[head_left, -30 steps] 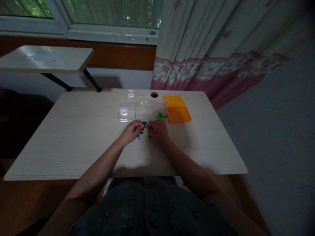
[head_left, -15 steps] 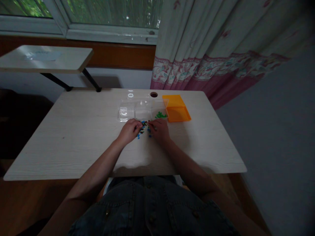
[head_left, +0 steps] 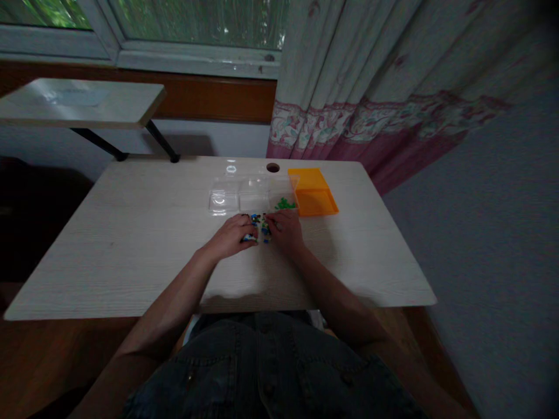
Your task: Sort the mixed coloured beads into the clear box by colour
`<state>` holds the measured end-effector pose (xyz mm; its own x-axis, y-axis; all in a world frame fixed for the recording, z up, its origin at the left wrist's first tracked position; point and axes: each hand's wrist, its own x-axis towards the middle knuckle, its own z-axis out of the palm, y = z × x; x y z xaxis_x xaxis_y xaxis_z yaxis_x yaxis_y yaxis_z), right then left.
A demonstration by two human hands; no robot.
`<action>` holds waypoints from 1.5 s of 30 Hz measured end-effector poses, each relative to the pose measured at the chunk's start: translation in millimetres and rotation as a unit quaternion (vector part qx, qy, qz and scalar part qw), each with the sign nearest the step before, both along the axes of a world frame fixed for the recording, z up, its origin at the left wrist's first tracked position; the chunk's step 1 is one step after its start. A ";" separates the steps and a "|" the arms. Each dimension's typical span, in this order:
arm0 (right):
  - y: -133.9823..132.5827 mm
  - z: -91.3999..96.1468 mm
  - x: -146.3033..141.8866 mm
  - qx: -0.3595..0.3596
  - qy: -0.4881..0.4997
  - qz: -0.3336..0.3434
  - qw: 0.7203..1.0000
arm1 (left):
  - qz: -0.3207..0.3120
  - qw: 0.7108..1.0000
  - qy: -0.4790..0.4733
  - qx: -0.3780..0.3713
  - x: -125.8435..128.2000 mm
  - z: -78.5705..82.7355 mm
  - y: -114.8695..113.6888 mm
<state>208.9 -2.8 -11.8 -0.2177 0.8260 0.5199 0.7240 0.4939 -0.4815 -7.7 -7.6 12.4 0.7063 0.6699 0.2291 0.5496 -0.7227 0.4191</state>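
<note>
Both hands rest on a pale wooden table [head_left: 131,244], close together around a small heap of tiny coloured pieces [head_left: 261,224], mostly blue with some dark ones. My left hand [head_left: 231,235] lies palm down at the heap's left side, its fingers curled over the pieces. My right hand [head_left: 285,228] sits at the heap's right side with its fingertips pinched together at the top of the heap. What the fingers hold is too small to make out. Just behind the heap stands a clear compartment tray [head_left: 244,198], and one right-hand cell holds green pieces [head_left: 285,203].
An orange lid [head_left: 312,198] lies open to the right of the clear tray. A round cable hole [head_left: 273,167] is near the table's far edge. A second small table [head_left: 78,102] stands behind on the left, under a window. A curtain [head_left: 371,93] hangs at the right.
My left hand has slid a little to the right and nearer, over the lower blue pieces. My right hand has stayed almost where it was.
</note>
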 end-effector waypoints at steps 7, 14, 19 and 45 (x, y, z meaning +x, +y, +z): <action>0.7 0.0 0.8 0.002 0.001 0.004 1.000 | 0.009 1.000 0.018 0.020 5.5 0.3 -2.6; -0.4 0.1 0.7 -0.004 -0.002 0.006 1.000 | 0.038 0.999 0.023 0.030 10.7 -5.3 -2.7; -0.4 0.5 2.7 0.019 0.012 0.054 0.998 | 0.132 0.987 -0.089 0.002 11.1 -6.9 -1.1; 10.6 6.5 25.1 0.047 -0.008 -0.144 0.988 | 0.217 0.949 -0.225 -0.041 -0.1 0.1 4.8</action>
<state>234.0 7.8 -5.2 0.0117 0.8036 0.5950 0.8483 0.3071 -0.4314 -7.8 -2.8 12.4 0.2026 0.9036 0.3775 0.5400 -0.4247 0.7267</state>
